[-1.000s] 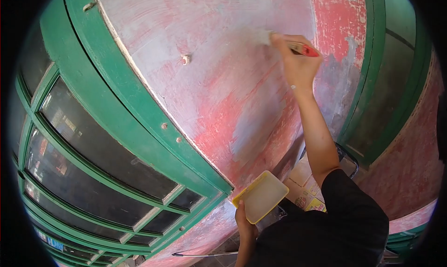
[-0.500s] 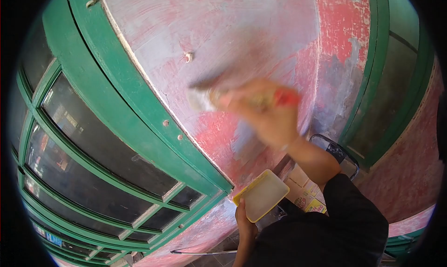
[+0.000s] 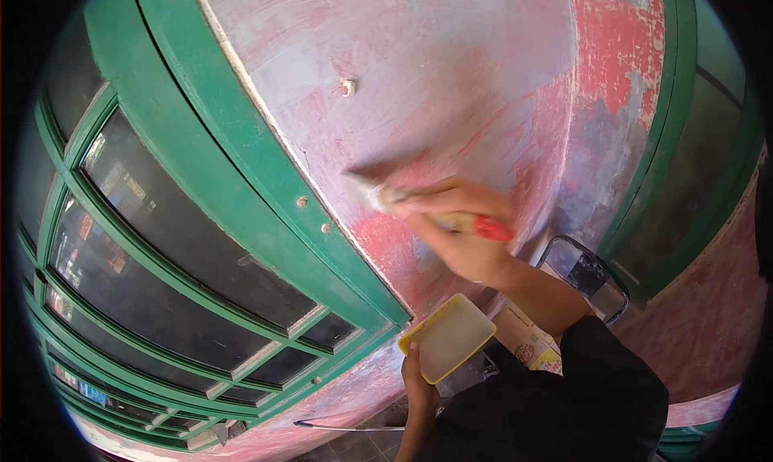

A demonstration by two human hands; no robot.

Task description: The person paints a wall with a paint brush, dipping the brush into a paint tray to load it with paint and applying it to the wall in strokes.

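Observation:
My right hand (image 3: 467,224) is closed round the handle of a brush (image 3: 487,227) with a red end. The white-coated bristles point left and touch or nearly touch the pink and grey patchy wall (image 3: 451,84); motion blurs them slightly. Lower down, my left hand (image 3: 420,381) grips a yellow-rimmed shallow tray (image 3: 448,339) by its left edge, thumb over the rim. Pale whitish material lies in the tray.
Green-framed window panes (image 3: 185,212) fill the left side. Another green frame (image 3: 672,140) stands at the right. A black metal-framed chair or stool (image 3: 612,281) and a printed cardboard box (image 3: 523,337) are below. A thin rod (image 3: 346,426) lies low down.
My right hand and the brush have moved slightly lower on the wall. The view has shifted a little, with the wall and window frames now further right. My left hand still holds the tray.

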